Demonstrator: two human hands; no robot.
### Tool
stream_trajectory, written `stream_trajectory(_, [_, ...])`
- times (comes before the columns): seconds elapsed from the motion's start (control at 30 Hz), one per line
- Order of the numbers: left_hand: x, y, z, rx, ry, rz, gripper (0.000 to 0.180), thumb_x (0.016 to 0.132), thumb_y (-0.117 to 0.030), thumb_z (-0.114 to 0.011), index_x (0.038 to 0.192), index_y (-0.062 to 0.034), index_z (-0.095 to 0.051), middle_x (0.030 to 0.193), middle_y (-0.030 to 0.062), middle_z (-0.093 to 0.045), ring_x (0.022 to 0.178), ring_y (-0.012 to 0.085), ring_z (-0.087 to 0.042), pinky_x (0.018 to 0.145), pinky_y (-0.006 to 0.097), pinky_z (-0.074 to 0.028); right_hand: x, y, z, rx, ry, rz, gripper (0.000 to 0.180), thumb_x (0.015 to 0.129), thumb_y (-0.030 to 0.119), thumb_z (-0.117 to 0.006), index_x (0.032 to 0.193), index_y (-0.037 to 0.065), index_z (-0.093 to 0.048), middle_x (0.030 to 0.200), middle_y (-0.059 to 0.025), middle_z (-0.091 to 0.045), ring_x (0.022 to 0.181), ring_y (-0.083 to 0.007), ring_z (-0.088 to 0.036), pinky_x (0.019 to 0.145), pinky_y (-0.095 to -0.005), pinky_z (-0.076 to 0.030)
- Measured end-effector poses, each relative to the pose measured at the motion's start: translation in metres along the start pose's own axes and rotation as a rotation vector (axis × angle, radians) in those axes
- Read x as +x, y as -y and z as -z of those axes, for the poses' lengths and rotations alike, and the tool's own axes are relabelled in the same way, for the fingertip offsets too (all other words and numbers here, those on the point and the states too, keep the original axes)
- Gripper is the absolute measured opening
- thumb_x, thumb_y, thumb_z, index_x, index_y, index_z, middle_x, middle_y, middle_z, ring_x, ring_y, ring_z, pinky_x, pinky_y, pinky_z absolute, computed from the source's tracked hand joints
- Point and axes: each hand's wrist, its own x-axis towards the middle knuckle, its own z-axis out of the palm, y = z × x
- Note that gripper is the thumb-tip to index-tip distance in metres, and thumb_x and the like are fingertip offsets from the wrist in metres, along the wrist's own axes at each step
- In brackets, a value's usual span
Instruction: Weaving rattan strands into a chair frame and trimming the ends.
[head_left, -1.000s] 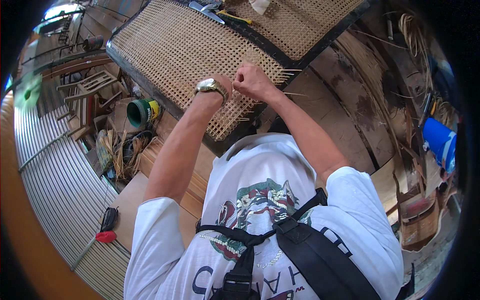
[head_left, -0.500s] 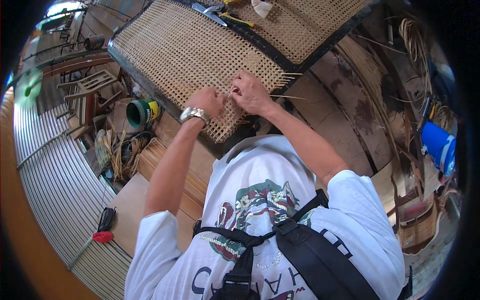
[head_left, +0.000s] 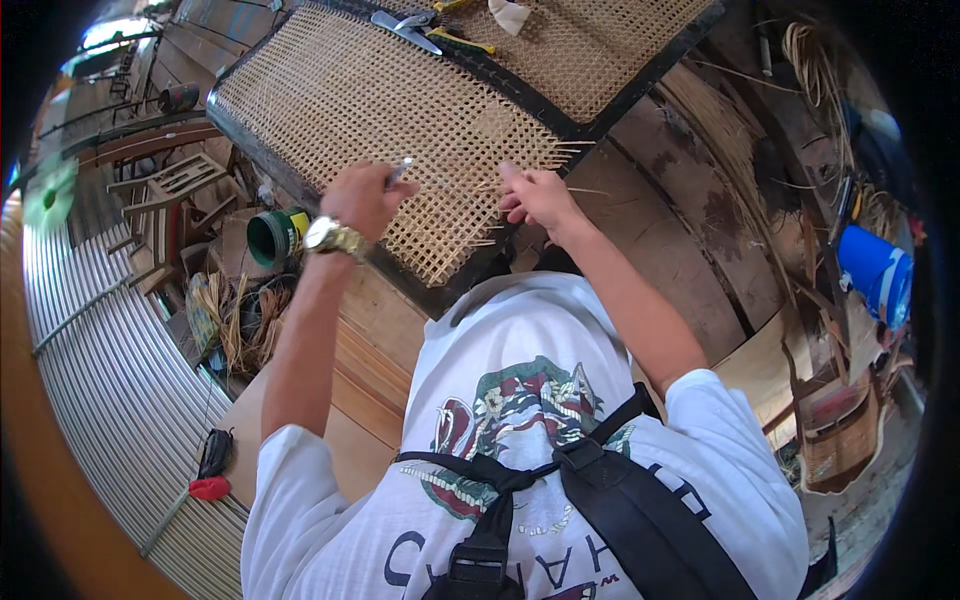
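Nearest us, below the cane, is the white shirt (head_left: 535, 340). Beyond it, we see that the hands have parted: half a second ago they met over the near corner of the cane (head_left: 430, 120). The left hand (head_left: 360, 200) has drawn back to the frame (head_left: 275, 165), and a small metal tool (head_left: 402, 172) now shows in its grasp. The right hand (head_left: 545, 203) has shifted a little right, its fingers curled and thumb out; whether it pinches a strand, we cannot tell.

The parting bares the weave between the hands, which we read as a pause in the close finger work. The cane lies in front of the person, and strand ends (head_left: 572, 145) jut from its right edge, so we judge that edge unfinished. Farther up, a yellow-handled tool (head_left: 465, 43) rests on the panel.
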Motion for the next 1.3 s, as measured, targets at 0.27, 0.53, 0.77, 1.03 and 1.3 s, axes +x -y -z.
stream_trajectory(0.27, [0.022, -0.005, -0.038, 0.194, 0.072, -0.169, 0.03, 0.089, -0.036, -0.067, 0.092, -0.0059, -0.069, 0.09, 0.0172, -0.066, 0.087, 0.0348, -0.065, 0.073, 0.047, -0.051, 0.023, 0.013, -0.031, 0.076, 0.015, 0.339, 0.026, 0.079, 0.028, -0.08, 0.076, 0.006, -0.066, 0.065, -0.0028, -0.062, 0.06, -0.0102, -0.056, 0.056, -0.03, -0.046])
stream_trajectory(0.53, [0.033, -0.009, -0.019, 0.126, 0.298, -0.227, 0.044, 0.087, -0.048, -0.066, 0.09, -0.0043, -0.071, 0.086, 0.0192, -0.07, 0.085, 0.037, -0.068, 0.075, 0.048, -0.053, 0.013, 0.009, -0.016, -0.805, -0.193, 0.592, 0.033, 0.075, 0.035, -0.078, 0.077, 0.005, -0.063, 0.089, -0.0122, -0.061, 0.088, -0.0329, -0.062, 0.076, -0.0433, -0.05])
stream_trajectory(0.77, [0.038, 0.007, -0.031, 0.017, 0.256, -0.285, 0.041, 0.087, -0.047, -0.067, 0.085, -0.0065, -0.072, 0.081, 0.0188, -0.069, 0.079, 0.0362, -0.068, 0.07, 0.047, -0.053, 0.011, 0.011, -0.024, -0.822, -0.099, 0.837, 0.015, 0.082, 0.02, -0.071, 0.085, 0.005, -0.068, 0.086, -0.0121, -0.063, 0.086, -0.0309, -0.064, 0.079, -0.0401, -0.051])
stream_trajectory(1.03, [0.016, 0.056, -0.031, -0.167, 0.114, -0.247, 0.025, 0.091, -0.03, -0.061, 0.085, -0.0062, -0.069, 0.072, 0.0148, -0.066, 0.064, 0.0347, -0.063, 0.06, 0.046, -0.051, 0.006, 0.008, -0.024, -0.801, -0.093, 0.904, 0.011, 0.082, 0.014, -0.07, 0.086, 0.005, -0.066, 0.084, -0.0117, -0.062, 0.083, -0.0288, -0.062, 0.076, -0.037, -0.051])
stream_trajectory(1.3, [-0.026, 0.107, 0.003, -0.184, -0.106, -0.164, 0.039, 0.086, -0.036, -0.071, 0.073, -0.0016, -0.06, 0.067, 0.0179, -0.06, 0.067, 0.0399, -0.058, 0.06, 0.048, -0.044, 0.007, 0.026, -0.1, -0.738, -0.204, 1.318, 0.009, 0.085, 0.012, -0.068, 0.091, 0.005, -0.067, 0.088, -0.0093, -0.062, 0.084, -0.0275, -0.061, 0.076, -0.0379, -0.049])
